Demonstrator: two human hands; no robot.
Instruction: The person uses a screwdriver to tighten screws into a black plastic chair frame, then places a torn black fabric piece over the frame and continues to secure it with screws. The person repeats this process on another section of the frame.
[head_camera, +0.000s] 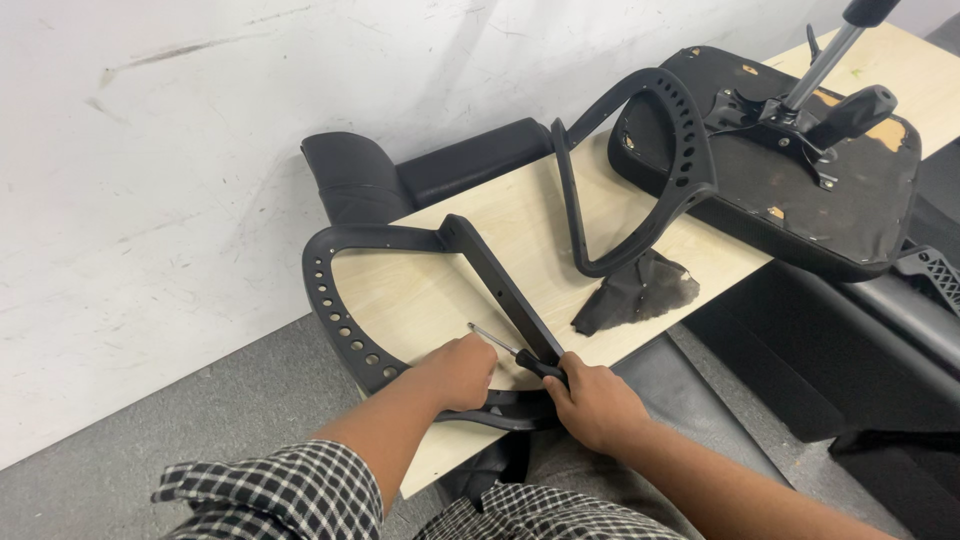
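Two black perforated chair armrest frames are laid on a pale wooden board (600, 215). The nearer armrest frame (345, 300) is seen at the 7 o'clock part of the board, its lower bar pressed down by the left hand (455, 372), whose fingers are curled shut on the plastic. Just to the right, a screwdriver (515, 350) is clamped in the closed right hand (597, 405), its metal shaft pointed toward 10 o'clock, inside the frame's loop. A torn piece of black fabric (640, 292) is seen farther right, below the second armrest frame (650, 170). At 2 o'clock an upturned seat base (800, 200) is rested.
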